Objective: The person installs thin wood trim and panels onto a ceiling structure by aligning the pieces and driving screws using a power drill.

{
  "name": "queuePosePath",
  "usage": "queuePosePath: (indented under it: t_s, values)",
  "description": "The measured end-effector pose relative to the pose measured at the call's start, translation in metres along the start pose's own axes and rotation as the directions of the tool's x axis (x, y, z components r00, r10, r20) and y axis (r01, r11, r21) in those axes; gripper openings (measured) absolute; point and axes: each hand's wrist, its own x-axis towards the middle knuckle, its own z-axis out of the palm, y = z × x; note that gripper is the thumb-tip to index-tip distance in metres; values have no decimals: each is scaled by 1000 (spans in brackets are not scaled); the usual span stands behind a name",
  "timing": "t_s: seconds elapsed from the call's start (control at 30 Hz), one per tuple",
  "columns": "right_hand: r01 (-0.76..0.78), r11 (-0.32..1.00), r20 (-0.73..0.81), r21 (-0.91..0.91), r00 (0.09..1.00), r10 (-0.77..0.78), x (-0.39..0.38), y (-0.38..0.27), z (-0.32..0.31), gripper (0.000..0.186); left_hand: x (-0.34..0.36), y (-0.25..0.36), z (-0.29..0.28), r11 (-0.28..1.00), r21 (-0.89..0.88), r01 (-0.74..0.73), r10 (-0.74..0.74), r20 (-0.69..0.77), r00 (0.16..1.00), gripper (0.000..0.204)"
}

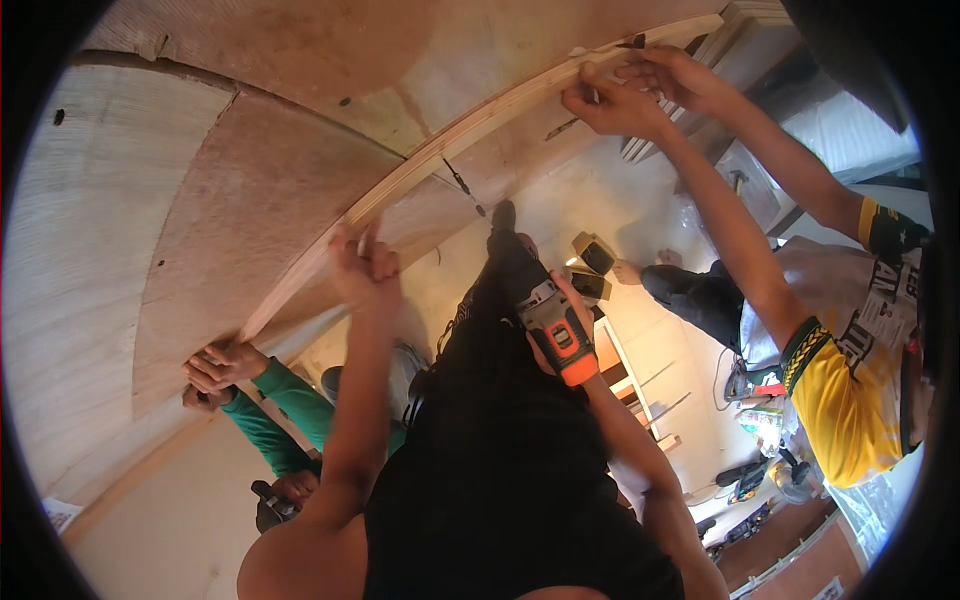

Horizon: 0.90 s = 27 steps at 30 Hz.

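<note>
The left hand (365,268) presses curled fingers against the long wooden strip (470,130) that runs across the plywood ceiling panels (250,200). Below the strip, the right hand (545,325) is wrapped tight around an orange-and-black cordless drill (535,290). Two co-workers' hands brace the strip's ends: green sleeves (280,405) at the lower end, a yellow-shirted person (850,400) at the upper.

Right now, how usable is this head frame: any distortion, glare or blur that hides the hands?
Head view: strong fisheye bends the long pale wooden batten into an arc, and a black rim cuts the corners. The left hand on the batten is sharp. The right hand is mostly hidden behind the orange-and-black cordless drill. Bright glare washes the floor at right.
</note>
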Motion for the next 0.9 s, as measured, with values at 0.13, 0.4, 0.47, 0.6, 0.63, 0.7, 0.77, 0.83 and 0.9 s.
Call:
queuePosePath:
  t_s: [0.13,0.4,0.47,0.6,0.63,0.7,0.77,0.83,0.9]
  values:
    - [91,996,-46,-8,995,-92,5,1,-2,85,9,23,-13,996,63,68,-67,-15,998,31]
    - [90,995,-101,-33,991,-93,2,-2,-1,84,-1,26,-8,985,174,11,1,-70,998,21]
    - [75,997,-66,-6,995,-75,-1,3,-2,88,-6,28,-3,986,166,15,-8,-44,999,19]
    - [37,999,-62,4,997,-37,-10,1,5,89,-7,33,-11,979,196,50,-42,-42,998,23]
    - [26,1000,-62,-12,998,-27,-10,0,7,90,-6,33,-11,976,215,45,-39,-34,999,23]
    - [-77,992,-20,100,997,79,-18,2,5,90,-5,34,-11,967,252,35,-32,-18,999,23]
    - [-100,990,-14,105,995,102,-13,-6,4,90,-8,36,-10,969,244,51,-54,2,999,23]
    - [-162,982,-30,97,986,166,-12,-12,1,88,-9,36,-7,969,240,67,-73,18,997,23]
    - [-414,867,19,277,905,425,-28,6,8,82,-10,37,-5,966,247,78,-87,27,996,22]
